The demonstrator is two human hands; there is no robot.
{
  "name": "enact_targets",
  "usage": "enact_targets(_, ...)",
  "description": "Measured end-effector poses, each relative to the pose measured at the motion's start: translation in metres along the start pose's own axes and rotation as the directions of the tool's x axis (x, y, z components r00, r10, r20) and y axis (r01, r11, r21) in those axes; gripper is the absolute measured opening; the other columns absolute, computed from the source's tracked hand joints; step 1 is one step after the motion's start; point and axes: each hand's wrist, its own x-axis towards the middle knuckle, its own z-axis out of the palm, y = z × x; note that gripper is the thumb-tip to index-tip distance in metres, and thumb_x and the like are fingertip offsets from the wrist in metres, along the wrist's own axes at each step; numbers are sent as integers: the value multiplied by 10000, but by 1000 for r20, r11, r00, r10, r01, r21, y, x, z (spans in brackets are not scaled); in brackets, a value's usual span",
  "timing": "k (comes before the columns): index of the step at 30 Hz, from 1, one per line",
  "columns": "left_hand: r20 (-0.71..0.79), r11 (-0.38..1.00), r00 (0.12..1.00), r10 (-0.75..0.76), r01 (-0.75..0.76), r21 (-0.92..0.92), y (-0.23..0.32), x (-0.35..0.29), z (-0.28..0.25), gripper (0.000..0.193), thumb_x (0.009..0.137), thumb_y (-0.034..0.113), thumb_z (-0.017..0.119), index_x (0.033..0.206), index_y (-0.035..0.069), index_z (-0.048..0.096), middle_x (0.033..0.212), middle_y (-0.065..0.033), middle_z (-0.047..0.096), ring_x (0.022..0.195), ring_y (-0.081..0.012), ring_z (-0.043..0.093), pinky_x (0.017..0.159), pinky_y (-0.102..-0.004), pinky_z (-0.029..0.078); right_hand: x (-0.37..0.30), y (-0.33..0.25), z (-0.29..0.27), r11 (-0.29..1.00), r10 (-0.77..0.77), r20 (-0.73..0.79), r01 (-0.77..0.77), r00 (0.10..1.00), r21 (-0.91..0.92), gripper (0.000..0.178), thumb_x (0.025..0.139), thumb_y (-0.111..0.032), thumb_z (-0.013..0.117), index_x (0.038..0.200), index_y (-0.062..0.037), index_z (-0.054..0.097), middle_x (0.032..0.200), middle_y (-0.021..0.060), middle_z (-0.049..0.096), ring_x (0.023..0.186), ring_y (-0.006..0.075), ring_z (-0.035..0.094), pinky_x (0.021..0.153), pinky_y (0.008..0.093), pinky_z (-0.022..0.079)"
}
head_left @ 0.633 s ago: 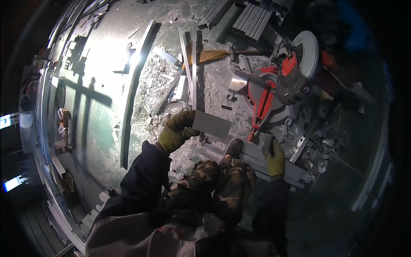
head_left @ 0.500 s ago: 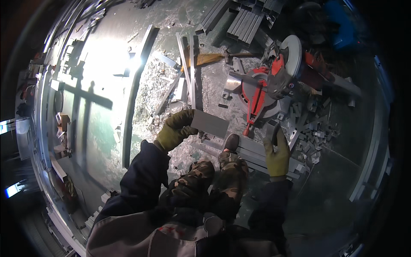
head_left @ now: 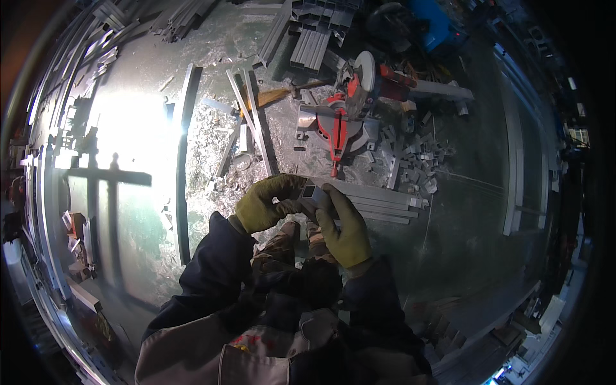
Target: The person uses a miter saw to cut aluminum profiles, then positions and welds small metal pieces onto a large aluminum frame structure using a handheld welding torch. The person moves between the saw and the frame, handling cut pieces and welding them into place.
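Note:
Both gloved hands meet in front of my body around short grey metal tube offcuts. A square open end of a metal tube piece (head_left: 312, 192) shows between the fingers. My left hand (head_left: 262, 204), in an olive work glove, is closed on the piece from the left. My right hand (head_left: 347, 230), gloved alike, grips from the right with thumb and fingers bent. The pieces overlap there, and my fingers hide where one ends and the other begins.
Ahead stands a red and grey mitre saw (head_left: 340, 131) on the floor. Small metal offcuts (head_left: 417, 157) lie heaped to its right. Long bars (head_left: 378, 204) lie just beyond my hands, and a long profile (head_left: 185, 167) at left. Stacked profiles (head_left: 311, 48) lie farther back.
My hands, which were apart with a tube piece in each, have come together. The right hand has moved left to meet the left. The view has shifted, with the saw now farther up.

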Motion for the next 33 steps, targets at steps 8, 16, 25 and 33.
enact_targets(8, 176, 977, 971, 161, -182, 110, 32, 4, 38, 479, 846, 162, 854, 1278, 63, 673, 999, -46, 732, 841, -136, 663, 773, -306, 544, -55, -7, -21, 982, 185, -167, -190, 968, -12, 438, 955, -189, 702, 1353, -35, 608, 1203, 223, 681, 1089, 385, 682, 911, 421, 557)
enact_targets(16, 311, 979, 943, 124, -167, 116, 47, 17, 71, 488, 842, 134, 848, 1282, 41, 661, 1037, -76, 730, 869, -153, 698, 775, -316, 563, -84, -8, -47, 987, 128, -284, -149, 950, -53, 442, 946, -176, 709, 1355, -39, 612, 1167, 192, 703, 1026, 364, 708, 875, 409, 576)
enact_targets(25, 476, 990, 879, -13, -56, 131, 27, 31, 161, 382, 929, 92, 750, 1288, 30, 636, 1056, -54, 721, 997, -130, 677, 885, -296, 546, -147, 25, -93, 954, 299, -290, -288, 909, 80, 537, 918, -263, 746, 1347, -10, 545, 1064, 197, 709, 996, 349, 719, 829, 424, 578)
enact_targets(33, 693, 985, 709, -128, 7, 174, -7, 36, 334, 329, 927, 35, 699, 1249, -2, 642, 942, -56, 720, 790, -107, 646, 704, -269, 537, -290, 146, -115, 933, 161, -478, -291, 864, -212, 730, 907, -374, 744, 1482, -67, 414, 1249, 212, 636, 1152, 385, 651, 976, 465, 525)
